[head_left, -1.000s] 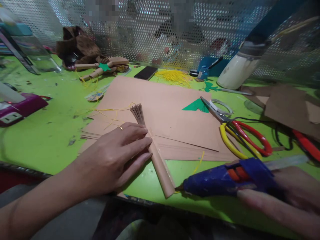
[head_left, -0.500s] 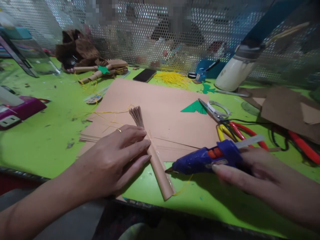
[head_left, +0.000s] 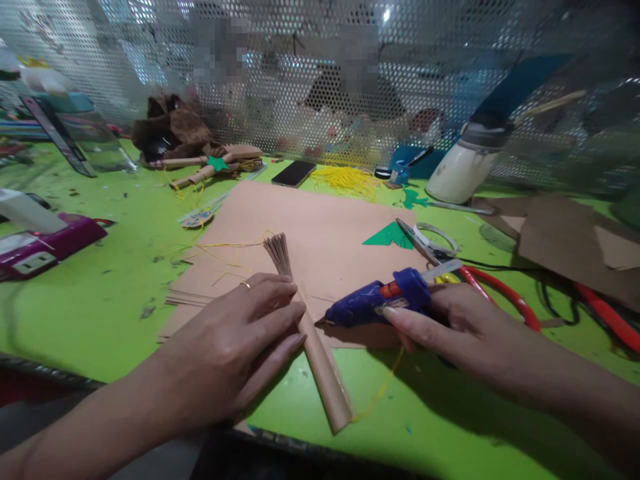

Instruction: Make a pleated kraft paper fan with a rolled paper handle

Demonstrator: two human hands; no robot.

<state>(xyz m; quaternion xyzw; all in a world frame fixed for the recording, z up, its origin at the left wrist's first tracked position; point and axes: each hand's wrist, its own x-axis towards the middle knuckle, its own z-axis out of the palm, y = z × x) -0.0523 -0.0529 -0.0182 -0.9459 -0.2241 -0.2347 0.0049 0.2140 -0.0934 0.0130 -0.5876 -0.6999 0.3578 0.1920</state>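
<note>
My left hand [head_left: 235, 343] lies flat, fingers stretched out, pressing down on a rolled brown paper tube [head_left: 323, 373] with a fringed end [head_left: 278, 252]. A ring shows on one finger. My right hand [head_left: 465, 333] is closed round a blue glue gun [head_left: 375, 303]. The gun's nozzle points left and sits right at the tube, just past my left fingertips. The tube lies across a stack of brown paper sheets [head_left: 325, 233] and the green table [head_left: 100, 280]. A thin yellow strand [head_left: 380, 393] trails by the tube's near end.
Scissors with red and yellow handles [head_left: 480, 280], a green paper cutout [head_left: 387, 235] and a tape roll [head_left: 440, 237] lie to the right. A phone [head_left: 294, 173], yellow shreds [head_left: 347, 179], finished paper brooms [head_left: 210, 167] and a perforated metal screen [head_left: 300, 80] stand behind. A purple device [head_left: 45, 243] sits left.
My right hand has carried the glue gun from the table's front right up and leftward until its nozzle reaches the tube. My left hand has stayed on the tube.
</note>
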